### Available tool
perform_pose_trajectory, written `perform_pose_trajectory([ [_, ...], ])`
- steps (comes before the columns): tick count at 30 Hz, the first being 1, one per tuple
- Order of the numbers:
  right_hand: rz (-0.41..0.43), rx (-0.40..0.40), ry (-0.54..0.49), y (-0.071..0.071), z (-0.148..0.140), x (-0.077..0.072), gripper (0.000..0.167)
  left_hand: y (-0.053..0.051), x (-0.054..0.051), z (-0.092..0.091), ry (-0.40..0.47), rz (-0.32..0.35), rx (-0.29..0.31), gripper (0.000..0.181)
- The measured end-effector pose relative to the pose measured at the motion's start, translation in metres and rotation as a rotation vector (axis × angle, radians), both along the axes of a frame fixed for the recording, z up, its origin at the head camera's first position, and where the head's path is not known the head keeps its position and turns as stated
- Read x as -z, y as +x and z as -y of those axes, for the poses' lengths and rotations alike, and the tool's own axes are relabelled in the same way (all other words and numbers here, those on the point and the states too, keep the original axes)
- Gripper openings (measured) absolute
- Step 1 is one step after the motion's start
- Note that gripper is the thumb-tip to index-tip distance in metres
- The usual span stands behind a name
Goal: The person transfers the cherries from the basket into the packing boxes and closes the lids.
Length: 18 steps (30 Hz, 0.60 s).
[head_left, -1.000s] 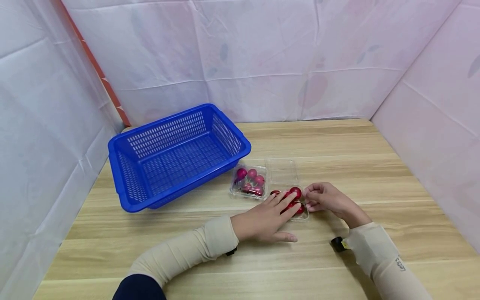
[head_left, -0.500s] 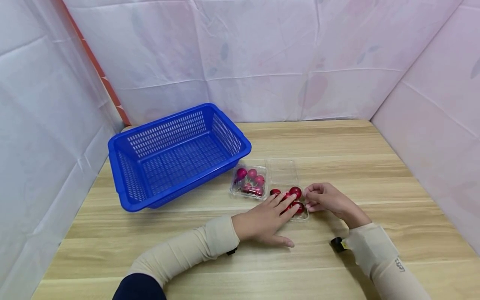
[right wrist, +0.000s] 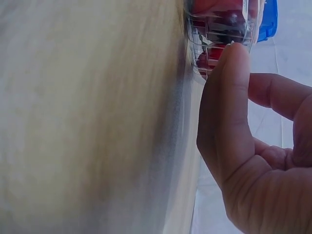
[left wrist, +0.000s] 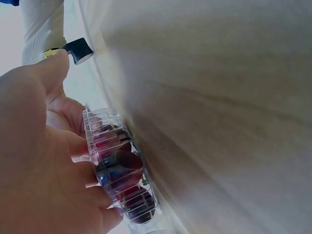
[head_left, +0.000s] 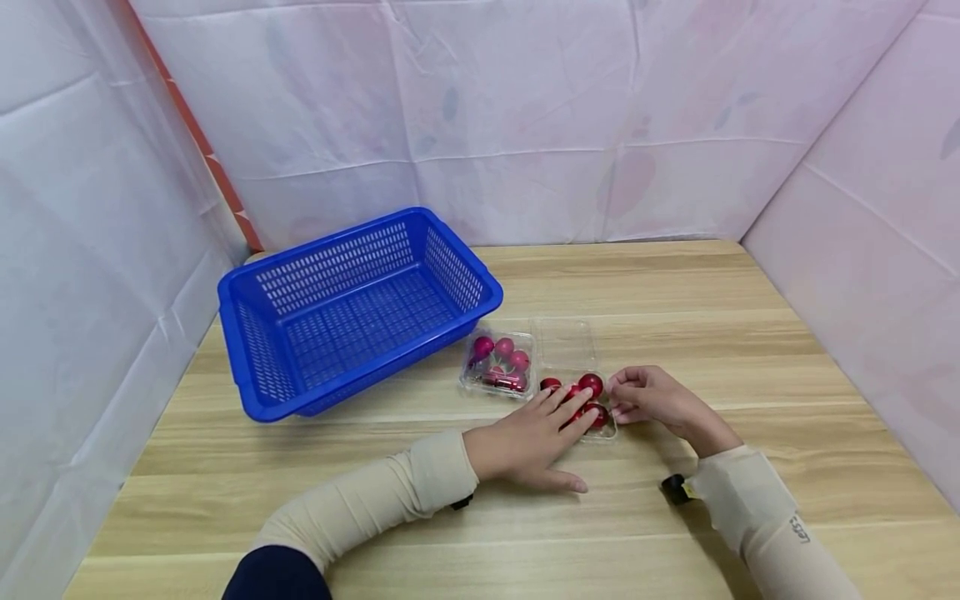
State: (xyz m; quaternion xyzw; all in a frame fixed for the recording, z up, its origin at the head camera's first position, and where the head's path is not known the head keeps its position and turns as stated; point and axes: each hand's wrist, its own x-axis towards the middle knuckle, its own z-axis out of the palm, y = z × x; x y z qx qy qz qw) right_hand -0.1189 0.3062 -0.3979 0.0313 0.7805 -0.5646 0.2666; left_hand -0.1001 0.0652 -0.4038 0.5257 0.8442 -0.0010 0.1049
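My left hand lies with its fingers stretched over several red cherry-like fruits in a clear plastic clamshell box. The lid of this box is folded back behind it. At the box's right edge, my right hand pinches the rim between thumb and curled fingers. From the side, the left wrist view shows the fingers along the top of the box. Part of the fruit is hidden beneath the left hand. In the right wrist view, the thumb touches the box wall.
Just left of the open box stands a second clear box with several similar fruits inside. A large blue plastic basket occupies the left back of the wooden table. Pale cloth walls surround the table at the back and sides.
The left hand has shifted very slightly, its thumb moving a little toward the front. The right hand stays at the box's edge, and both boxes and the basket stand where they were.
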Motion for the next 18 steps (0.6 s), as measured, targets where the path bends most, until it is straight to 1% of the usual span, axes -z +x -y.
perform_pose_trajectory([
  [5,0.009,-0.01,-0.011,0.0,-0.001,0.0,0.028,0.0,0.004,0.0,0.0,0.02,0.003,0.088],
  [7,0.014,-0.015,-0.019,0.001,-0.002,0.0,0.03,0.0,0.004,0.0,0.012,0.055,-0.007,0.087],
  [12,0.001,-0.014,-0.019,-0.001,-0.005,-0.002,0.04,-0.002,0.001,0.004,0.112,0.123,-0.043,0.085],
  [15,-0.024,-0.001,-0.019,-0.005,-0.008,-0.003,0.044,-0.004,-0.001,0.014,0.169,0.117,-0.052,0.081],
  [18,-0.05,0.034,-0.018,-0.009,-0.012,-0.005,0.045,-0.004,-0.001,0.029,0.212,0.093,-0.06,0.076],
])
